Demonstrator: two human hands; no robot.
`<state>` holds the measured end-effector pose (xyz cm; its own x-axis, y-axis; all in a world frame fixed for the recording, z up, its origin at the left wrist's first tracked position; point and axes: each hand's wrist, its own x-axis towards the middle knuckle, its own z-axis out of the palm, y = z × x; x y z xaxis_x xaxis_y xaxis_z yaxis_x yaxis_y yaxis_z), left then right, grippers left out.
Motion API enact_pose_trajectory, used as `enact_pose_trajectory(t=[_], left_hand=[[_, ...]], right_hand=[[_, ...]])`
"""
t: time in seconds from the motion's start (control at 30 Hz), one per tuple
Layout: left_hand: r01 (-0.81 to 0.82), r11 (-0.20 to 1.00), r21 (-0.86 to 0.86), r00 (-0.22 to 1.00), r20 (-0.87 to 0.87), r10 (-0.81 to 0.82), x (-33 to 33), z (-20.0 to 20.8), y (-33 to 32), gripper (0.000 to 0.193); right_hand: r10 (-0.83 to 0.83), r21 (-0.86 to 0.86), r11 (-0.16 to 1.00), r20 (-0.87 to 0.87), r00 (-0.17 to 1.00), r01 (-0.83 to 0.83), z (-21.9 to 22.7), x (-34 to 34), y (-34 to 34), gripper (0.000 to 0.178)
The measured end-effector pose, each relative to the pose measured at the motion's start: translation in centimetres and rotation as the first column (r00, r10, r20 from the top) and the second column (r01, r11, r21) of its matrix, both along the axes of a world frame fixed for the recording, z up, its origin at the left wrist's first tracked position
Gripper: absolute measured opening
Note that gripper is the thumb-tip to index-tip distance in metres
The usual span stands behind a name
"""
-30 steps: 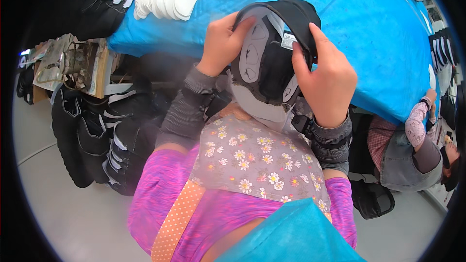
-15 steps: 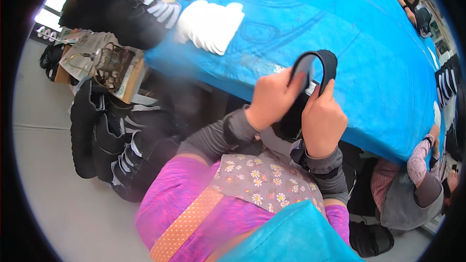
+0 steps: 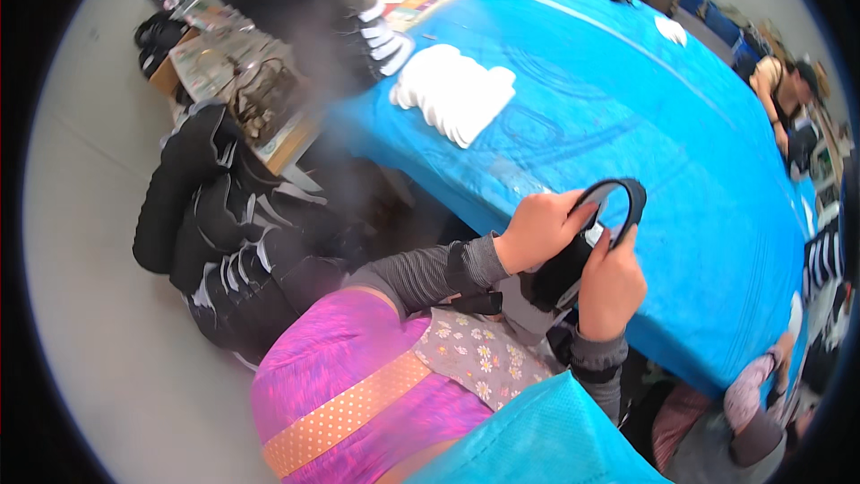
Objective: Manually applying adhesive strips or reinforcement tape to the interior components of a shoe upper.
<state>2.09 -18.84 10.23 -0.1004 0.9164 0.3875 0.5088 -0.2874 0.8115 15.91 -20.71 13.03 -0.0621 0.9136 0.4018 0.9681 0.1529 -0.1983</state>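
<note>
Both hands grip a black band-like piece (image 3: 634,200) with a grey inner face, bent into an arch over the near edge of the table. It looks like a shoe part, but its exact kind is unclear. My left hand (image 3: 540,231) is closed on its left side, thumb against the inner face. My right hand (image 3: 612,291) pinches the right side lower down. Blue table shows through the gap under the arch. Below and between the hands is a dark bulky thing (image 3: 557,276), partly hidden; whether it joins the band I cannot tell.
A blue-covered table (image 3: 708,278) stretches ahead, with white insole-shaped pieces (image 3: 452,94) in an overlapping row. Black shoes with white stripes are heaped at the table's left corner (image 3: 313,9) and beside me (image 3: 242,260). Co-workers sit at the right, one far (image 3: 770,94), one near (image 3: 743,430).
The view has swung, so table and shoes sit lower and further right in the picture. Both hands keep hold of the bent black piece, whose shape is much the same.
</note>
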Motion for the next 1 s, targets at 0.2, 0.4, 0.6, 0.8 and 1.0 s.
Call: enact_pose_trajectory(t=[0.2,0.4,0.6,0.8,1.0], left_hand=[[-0.020,0.989,0.144,0.996,0.085,0.008,-2.7,-0.1,-0.4,0.026],[0.000,0.935,0.353,0.998,0.054,-0.021,-4.9,1.5,-1.2,0.029],[0.147,0.906,0.398,0.989,-0.057,-0.136,-11.3,4.8,-1.0,0.041],[-0.205,0.725,0.657,0.831,-0.275,0.483,-25.9,14.5,0.7,0.066],[-0.557,0.237,0.796,0.349,-0.035,0.937,-41.4,23.3,5.4,0.101]], right_hand=[[0.204,-0.159,0.939,-0.455,0.867,-0.305,1.2,4.4,1.6,0.059],[0.224,-0.094,0.831,-0.846,0.484,-0.548,1.9,5.7,5.9,0.031],[0.208,-0.086,0.703,-0.924,0.320,-0.705,6.3,2.7,6.8,0.012],[0.588,0.109,0.692,-0.659,0.470,-0.714,15.5,-1.4,8.9,0.013],[0.835,0.430,0.547,-0.336,0.436,-0.718,25.8,-10.5,13.4,0.018]])
